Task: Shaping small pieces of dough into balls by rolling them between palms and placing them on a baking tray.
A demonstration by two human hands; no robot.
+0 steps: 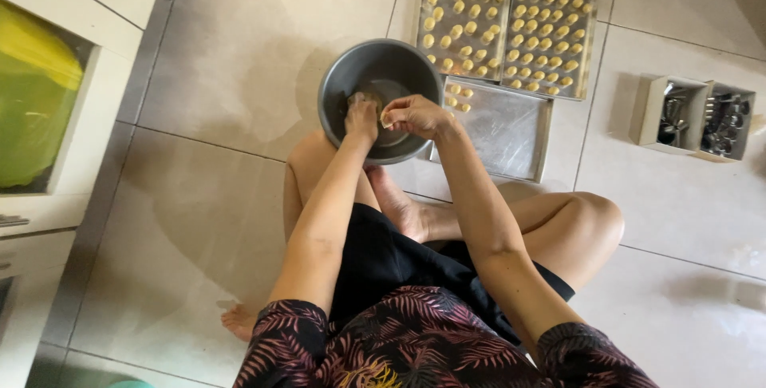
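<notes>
Grey metal bowl (381, 77): on the tiled floor (223, 61), just beyond the knees.
Left hand (362, 116): inside the bowl, fingers closed on a lump of dough (357, 100).
Right hand (412, 113): over the bowl rim, fingertips pinched together on a small pale piece.
Nearly empty tray (503, 128): touching the bowl, just right of the right hand.
Full trays (507, 27): farther, behind.
Nearer hand to tray: right.

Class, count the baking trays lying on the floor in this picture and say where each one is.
3. Two full trays sit side by side beyond the bowl: one, another. A nearly bare tray lies right of the bowl. None seems hidden.
</notes>
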